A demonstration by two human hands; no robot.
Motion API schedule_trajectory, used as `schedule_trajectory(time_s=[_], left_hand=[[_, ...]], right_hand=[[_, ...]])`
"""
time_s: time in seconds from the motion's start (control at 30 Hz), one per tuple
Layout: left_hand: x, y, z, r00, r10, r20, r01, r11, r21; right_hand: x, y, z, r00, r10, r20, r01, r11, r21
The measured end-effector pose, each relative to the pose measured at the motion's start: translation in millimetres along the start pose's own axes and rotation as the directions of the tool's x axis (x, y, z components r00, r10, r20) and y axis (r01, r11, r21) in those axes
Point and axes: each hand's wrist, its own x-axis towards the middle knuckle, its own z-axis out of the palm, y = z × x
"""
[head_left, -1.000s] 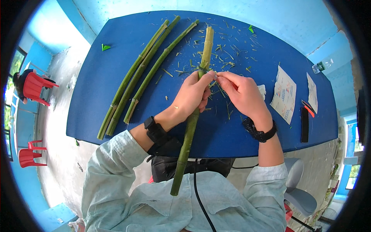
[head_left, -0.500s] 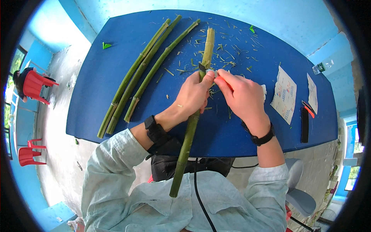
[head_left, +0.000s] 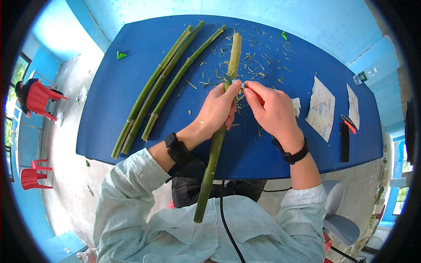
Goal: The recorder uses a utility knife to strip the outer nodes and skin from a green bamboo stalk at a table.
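Note:
A green jointed stalk, bamboo-like, slants from my shirt front up over the blue table. Its far end is peeled to pale yellow-green. My left hand is wrapped round the stalk just below the peeled part, its thumb pressed up toward a dark knife blade. This blade lies across the stalk where green meets pale. My right hand is closed on the small knife, a bit of red handle showing between its fingers. The rest of the handle is hidden.
Three uncut green stalks lie at the left of the blue table. Shavings litter its far middle. On the right are printed paper sheets, an orange-and-black cutter, a black strip and a plastic bottle.
The blade shows at a slightly different angle on the stalk. Both hands keep their grips in nearly the same place; the whole view has shifted a little.

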Motion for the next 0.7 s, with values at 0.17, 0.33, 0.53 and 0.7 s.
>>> schedule_trajectory(time_s=[0.17,0.33,0.53,0.7], left_hand=[[-0.6,0.7,-0.5,1.000,0.019,0.020,-0.018,1.000,-0.020],[0.9,-2.5,-0.9,1.000,0.016,0.006,-0.016,1.000,0.004],[0.5,-2.4,0.5,1.000,0.018,-0.024,-0.017,0.999,0.035],[-0.3,2.3,3.5,0.999,0.004,-0.054,0.001,0.997,0.078]], right_hand=[[0.1,1.6,-2.5,0.999,0.018,0.040,-0.021,0.998,0.062],[-1.6,2.4,2.0,0.997,-0.067,-0.025,0.068,0.998,0.017],[-3.0,-2.1,5.2,0.990,-0.122,-0.076,0.112,0.986,-0.122],[-4.4,-5.0,7.7,0.987,-0.104,-0.120,0.075,0.972,-0.223]])
